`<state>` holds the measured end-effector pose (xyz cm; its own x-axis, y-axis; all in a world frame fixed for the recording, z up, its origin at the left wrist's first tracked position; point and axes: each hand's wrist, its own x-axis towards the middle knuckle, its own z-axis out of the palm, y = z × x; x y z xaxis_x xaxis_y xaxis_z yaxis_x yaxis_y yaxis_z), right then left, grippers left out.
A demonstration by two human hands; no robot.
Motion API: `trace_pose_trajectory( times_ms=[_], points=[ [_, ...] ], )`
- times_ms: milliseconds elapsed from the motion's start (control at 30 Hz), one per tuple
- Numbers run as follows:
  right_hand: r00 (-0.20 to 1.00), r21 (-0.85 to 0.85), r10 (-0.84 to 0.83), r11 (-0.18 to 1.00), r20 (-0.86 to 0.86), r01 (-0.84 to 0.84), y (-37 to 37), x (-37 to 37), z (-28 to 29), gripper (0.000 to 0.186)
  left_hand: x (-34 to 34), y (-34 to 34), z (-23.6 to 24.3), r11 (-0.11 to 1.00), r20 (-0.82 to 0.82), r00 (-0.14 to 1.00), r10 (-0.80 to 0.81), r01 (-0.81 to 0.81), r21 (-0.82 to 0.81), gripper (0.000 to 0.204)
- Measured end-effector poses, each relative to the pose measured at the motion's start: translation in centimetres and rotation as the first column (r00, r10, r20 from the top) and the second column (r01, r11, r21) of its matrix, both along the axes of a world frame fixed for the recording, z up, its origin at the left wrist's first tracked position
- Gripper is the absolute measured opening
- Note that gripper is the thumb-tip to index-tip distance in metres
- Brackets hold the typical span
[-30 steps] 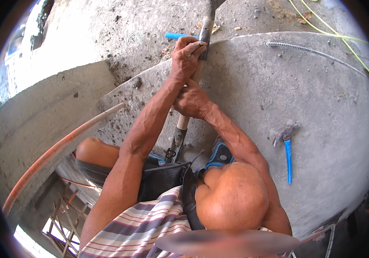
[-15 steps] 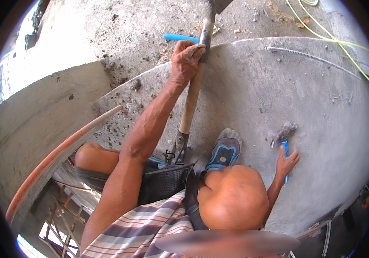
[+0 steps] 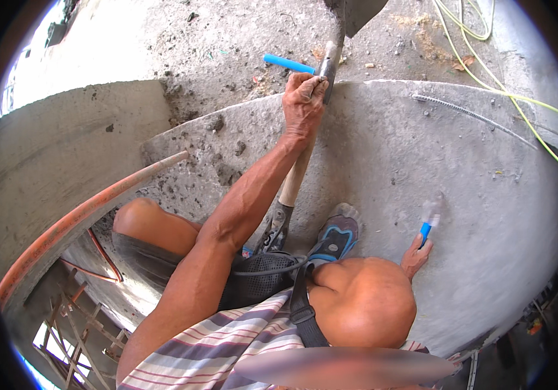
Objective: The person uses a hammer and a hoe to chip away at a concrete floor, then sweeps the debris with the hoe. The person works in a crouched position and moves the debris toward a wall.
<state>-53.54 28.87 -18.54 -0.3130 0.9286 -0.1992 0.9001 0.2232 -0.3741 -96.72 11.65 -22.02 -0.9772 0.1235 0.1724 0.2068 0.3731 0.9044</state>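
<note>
A shovel lies between my legs, its wooden shaft (image 3: 296, 177) running away from me to a grey metal socket (image 3: 331, 62) and a blade (image 3: 364, 14). My left hand (image 3: 303, 107) is closed over the socket end of the shaft, thumb and fingertips pinched together; whatever they pinch is too small to make out. Off to the right, beyond my knee, my right hand (image 3: 415, 257) is wrapped around the blue handle of a hammer (image 3: 426, 233). The hammer's head is smeared by motion above the concrete. The shovel's grip end (image 3: 276, 227) rests near my shoe.
A blue tube (image 3: 288, 64) lies past the shovel socket. A ribbed steel bar (image 3: 474, 117) and a yellow-green hose (image 3: 519, 101) are at the far right. An orange pipe (image 3: 84, 218) curves along the left, by a low concrete wall (image 3: 71, 123). Mortar crumbs (image 3: 227, 172) dot the concrete.
My right hand has gone from loose fingers beside the hammer on the floor to gripping its handle and lifting it. The view has shifted slightly; my left hand stays at the shovel socket.
</note>
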Motion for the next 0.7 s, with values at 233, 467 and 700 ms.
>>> trace_pose_trajectory(
  times_ms=[233,467,700],
  points=[
    [0.868,-0.484,-0.124,0.863,-0.481,-0.145,-1.2,-16.9,10.0,0.040,0.3,0.2,0.3,0.994,0.160,0.987,-0.001,-0.016,0.107,0.017],
    [0.721,-0.327,0.326,0.725,-0.612,-0.605,-1.7,-28.7,14.5,0.052,0.1,-0.1,-0.2,0.990,0.127,0.991,-0.035,0.018,0.137,0.016],
    [0.506,-0.116,0.610,0.563,-0.609,-0.818,-2.3,-31.5,14.0,0.050,0.1,0.1,-1.1,0.987,0.070,0.998,-0.005,-0.006,0.163,0.012]
  ],
)
